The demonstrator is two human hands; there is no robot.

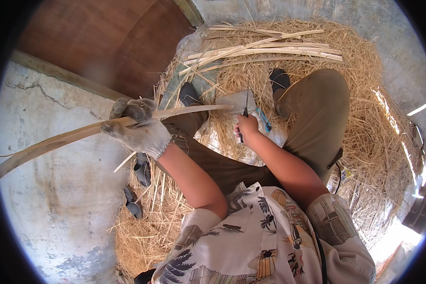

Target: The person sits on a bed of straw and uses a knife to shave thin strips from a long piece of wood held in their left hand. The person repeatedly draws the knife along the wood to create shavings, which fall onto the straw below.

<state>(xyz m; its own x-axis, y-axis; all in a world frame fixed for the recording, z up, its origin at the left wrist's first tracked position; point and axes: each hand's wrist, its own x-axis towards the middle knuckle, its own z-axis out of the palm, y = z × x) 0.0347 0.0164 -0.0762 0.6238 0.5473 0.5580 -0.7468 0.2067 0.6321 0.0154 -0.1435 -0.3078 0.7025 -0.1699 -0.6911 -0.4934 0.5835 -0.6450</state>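
My left hand [142, 135], in a greyish-white work glove, is closed around a long, pale strip of split bamboo or wood [47, 147]. One end of the strip bends out to the far left; the other narrows toward the middle, between my legs. My bare right hand [247, 128] grips the dark handle of a knife [245, 112], its thin blade pointing away from me. The strip's tip lies close to the knife; whether they touch, I cannot tell. Under the blade is a flat grey piece [228, 100], and a small blue object [263, 121] lies beside my right hand.
Several pale strips [288, 49] lie across a heap of straw-like shavings [359, 90] beyond my feet. Dark sandals [142, 170] sit by the cracked wall [47, 199] on the left. A brown panel [99, 42] stands at the far left. My legs are spread around the work spot.
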